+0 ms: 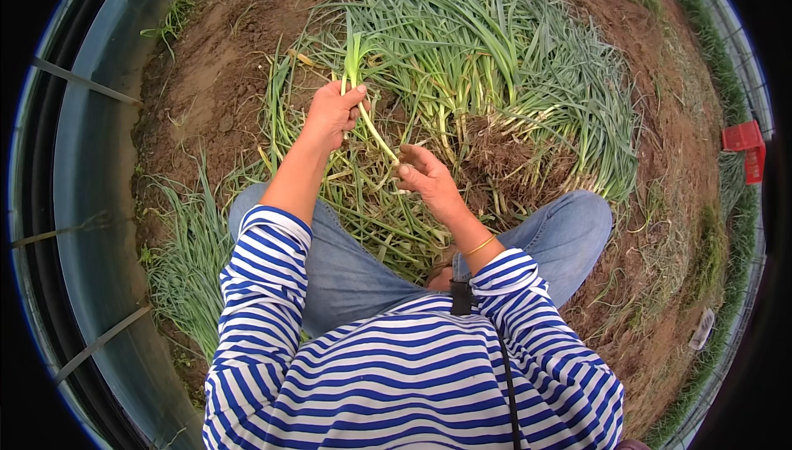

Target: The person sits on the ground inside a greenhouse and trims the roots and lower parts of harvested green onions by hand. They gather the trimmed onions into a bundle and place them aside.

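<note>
My left hand (336,111) is closed around the stalk of a green plant with a pale shank (375,131), likely a leek or a large green onion. Its leaves fan out above the fist, and the shank slants down to the right. At the lower end, the thumb and fingers of my right hand (428,181) pinch the root end; the fingertips partly hide it. Beyond my hands spreads a large heap of the same plants (433,48), with brown roots (510,156) bunched toward me. Stripped leaves and peelings (377,215) litter the ground below my hands, between my legs.
A second pile of the green plants (189,258) lies by my left knee. At the far left a plastic-sheet wall (93,159) curves past with metal bars. A red plastic object (744,144) and a clear piece of plastic (701,329) lie at the right edge, beside bare soil (674,159).
</note>
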### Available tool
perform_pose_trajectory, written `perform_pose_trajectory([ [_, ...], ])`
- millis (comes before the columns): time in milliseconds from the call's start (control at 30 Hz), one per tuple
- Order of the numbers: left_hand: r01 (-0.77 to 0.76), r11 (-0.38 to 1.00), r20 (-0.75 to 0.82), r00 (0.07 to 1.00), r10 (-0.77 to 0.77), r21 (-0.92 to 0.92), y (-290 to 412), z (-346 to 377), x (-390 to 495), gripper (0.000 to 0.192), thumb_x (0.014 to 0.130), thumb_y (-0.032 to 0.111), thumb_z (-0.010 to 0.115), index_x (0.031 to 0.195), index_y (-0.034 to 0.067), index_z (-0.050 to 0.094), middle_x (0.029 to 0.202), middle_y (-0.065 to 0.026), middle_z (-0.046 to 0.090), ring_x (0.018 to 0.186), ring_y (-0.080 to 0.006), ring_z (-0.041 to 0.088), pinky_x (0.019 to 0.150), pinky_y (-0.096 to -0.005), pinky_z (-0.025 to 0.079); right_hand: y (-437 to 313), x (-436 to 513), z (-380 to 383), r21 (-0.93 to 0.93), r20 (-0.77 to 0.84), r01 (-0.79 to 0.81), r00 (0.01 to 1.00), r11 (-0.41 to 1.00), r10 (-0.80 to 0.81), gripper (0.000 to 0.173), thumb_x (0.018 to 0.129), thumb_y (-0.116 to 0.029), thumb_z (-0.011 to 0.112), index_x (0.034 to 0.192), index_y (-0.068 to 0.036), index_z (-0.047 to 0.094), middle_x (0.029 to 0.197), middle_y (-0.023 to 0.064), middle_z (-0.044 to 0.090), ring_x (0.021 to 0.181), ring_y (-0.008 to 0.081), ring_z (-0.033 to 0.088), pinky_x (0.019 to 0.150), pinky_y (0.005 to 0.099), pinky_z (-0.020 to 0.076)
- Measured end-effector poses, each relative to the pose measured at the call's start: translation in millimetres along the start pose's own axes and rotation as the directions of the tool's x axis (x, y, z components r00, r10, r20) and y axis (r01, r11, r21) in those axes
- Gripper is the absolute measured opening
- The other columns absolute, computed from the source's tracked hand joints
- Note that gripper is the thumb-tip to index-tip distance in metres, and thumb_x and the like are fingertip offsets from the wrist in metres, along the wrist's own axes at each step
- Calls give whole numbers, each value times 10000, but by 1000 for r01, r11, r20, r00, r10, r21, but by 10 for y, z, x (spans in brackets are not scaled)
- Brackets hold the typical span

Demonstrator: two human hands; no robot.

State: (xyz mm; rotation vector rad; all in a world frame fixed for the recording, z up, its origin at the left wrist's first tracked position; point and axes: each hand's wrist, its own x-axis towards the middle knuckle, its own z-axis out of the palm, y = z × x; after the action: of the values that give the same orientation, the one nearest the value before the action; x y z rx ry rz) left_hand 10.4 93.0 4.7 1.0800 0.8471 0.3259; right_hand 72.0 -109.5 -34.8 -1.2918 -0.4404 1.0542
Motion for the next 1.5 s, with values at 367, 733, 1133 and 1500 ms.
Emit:
perform_pose_trajectory([
  [367, 156, 982, 196, 971, -133, -105, -68, 196, -140, 209, 895, 249, 563, 792, 80, 496, 672, -49, 582, 457, -54, 426, 346, -177, 263, -215, 257, 261, 497, -26, -300, 933, 815, 359, 345, 924, -357, 471, 749, -60, 478, 516, 5, 384, 412, 128, 351, 398, 267, 267],
  [733, -332, 891, -313, 920, 235, -310, 257, -172, 4, 240, 954, 253, 444, 780, 89, 468, 627, -43, 521, 562, -148, 480, 532, -288, 425, -113, 952, -824, -178, -561, 0, 822, 984, -102, 220, 884, -175, 529, 889, 45, 526, 772, 124, 590, 653, 219, 585, 575, 347, 472],
  [1133, -128, 892, -161, 985, 63, -434, 155, -40, -13, 167, 937, 203, 487, 872, 49, 474, 613, 2, 412, 510, -111, 367, 464, -269, 334, -163, 922, -1569, -390, -734, -212, 659, 896, -163, 296, 787, -171, 630, 950, 76, 610, 833, 139, 625, 735, 251, 597, 661, 376, 460],
  [1500, 171, 984, 10, 985, -171, 45, -42, 211, -105, 156, 852, 160, 606, 904, 15, 590, 593, 28, 486, 454, -53, 392, 374, -193, 277, 113, 390, -375, 240, -272, -31, 957, 970, 98, 242, 796, -64, 643, 990, 65, 577, 855, 77, 619, 738, 110, 571, 657, 229, 456],
])
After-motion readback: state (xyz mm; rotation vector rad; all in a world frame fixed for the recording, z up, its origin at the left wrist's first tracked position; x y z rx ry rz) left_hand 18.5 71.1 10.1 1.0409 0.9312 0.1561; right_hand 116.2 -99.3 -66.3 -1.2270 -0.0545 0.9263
